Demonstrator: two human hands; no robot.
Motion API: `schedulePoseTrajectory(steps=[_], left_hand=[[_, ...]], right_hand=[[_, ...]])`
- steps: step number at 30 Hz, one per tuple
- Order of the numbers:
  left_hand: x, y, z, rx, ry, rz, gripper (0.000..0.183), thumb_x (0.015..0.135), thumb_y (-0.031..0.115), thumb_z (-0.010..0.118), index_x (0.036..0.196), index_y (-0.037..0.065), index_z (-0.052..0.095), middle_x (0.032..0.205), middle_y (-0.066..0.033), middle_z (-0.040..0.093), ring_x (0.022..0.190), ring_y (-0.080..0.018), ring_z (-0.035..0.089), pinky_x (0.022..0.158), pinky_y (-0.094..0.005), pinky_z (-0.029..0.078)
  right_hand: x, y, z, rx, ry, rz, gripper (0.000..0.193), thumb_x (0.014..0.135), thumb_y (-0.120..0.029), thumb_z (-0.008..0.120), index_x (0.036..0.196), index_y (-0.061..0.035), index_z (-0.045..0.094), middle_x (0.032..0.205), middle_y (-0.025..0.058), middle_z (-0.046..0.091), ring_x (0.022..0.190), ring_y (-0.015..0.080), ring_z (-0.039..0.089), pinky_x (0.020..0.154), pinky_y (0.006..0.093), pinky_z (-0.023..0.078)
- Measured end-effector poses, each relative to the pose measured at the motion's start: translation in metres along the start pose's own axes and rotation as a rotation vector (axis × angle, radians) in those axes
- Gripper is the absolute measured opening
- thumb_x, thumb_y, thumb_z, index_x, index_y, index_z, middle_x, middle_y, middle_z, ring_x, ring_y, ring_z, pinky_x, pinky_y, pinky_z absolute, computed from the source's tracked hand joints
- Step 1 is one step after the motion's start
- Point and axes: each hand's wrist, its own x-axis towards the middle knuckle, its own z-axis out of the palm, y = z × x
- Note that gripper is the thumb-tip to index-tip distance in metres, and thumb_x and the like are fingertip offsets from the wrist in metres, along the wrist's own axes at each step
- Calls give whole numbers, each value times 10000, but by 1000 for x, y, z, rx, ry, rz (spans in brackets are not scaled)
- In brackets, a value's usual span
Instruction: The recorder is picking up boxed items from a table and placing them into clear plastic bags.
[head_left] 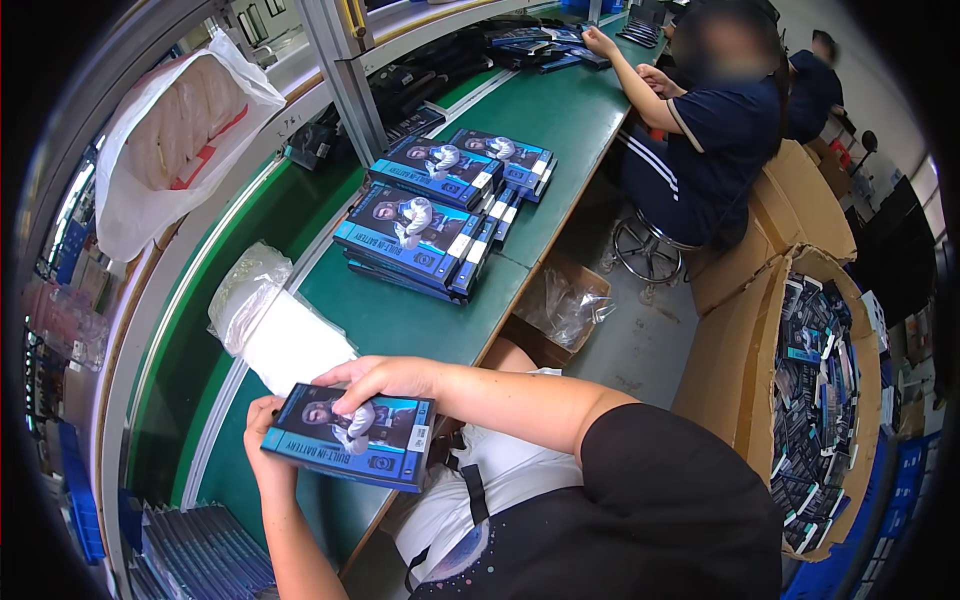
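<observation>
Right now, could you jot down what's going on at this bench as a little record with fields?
Left hand: grips the left end of a blue printed box
Right hand: rests over the box's top edge
Bench: green table
Ahead: stacks of matching boxes
Beside the hands: clear bag of white items
To the right: open carton packed with boxes
Further along: a seated person working
</observation>
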Motion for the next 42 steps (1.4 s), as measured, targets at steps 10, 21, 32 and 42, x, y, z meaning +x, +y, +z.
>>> schedulePoseTrajectory(steps=[10, 21, 32, 42], left_hand=[[9, 29, -10, -104, 9, -468, 137, 852, 53, 641, 960, -29, 652, 815, -37, 646, 718, -87, 578, 677, -219, 463], [22, 29, -27, -204, 85, -556, 116, 845, 101, 666, 939, 35, 659, 802, 13, 611, 689, -46, 523, 574, -195, 401], [19, 12, -35, 114, -113, -430, 114, 815, -18, 594, 916, -26, 646, 740, -27, 631, 639, -78, 575, 596, -218, 476], [-12, 55, 3, 619, -65, 169, 227, 728, -103, 568, 920, -6, 640, 739, -86, 591, 632, -155, 567, 596, -284, 460]], right_hand=[[3, 12, -15, -180, 37, 16, 730, 762, -39, 689, 1370, 103, 312, 1145, 203, 597, 983, 189, 626, 842, 297, 510], [12, 16, -13, -196, 19, 50, 599, 765, -160, 732, 1242, 103, 483, 1070, 160, 640, 884, 158, 646, 770, 281, 524], [16, 22, -14, -290, 95, -243, 680, 789, 35, 560, 1399, 92, 265, 1284, 167, 505, 1134, 173, 516, 962, 288, 413], [-5, 39, 10, -741, 447, -364, 618, 868, -51, 572, 1389, 85, 270, 1311, 202, 476, 1182, 237, 482, 1005, 316, 369]])
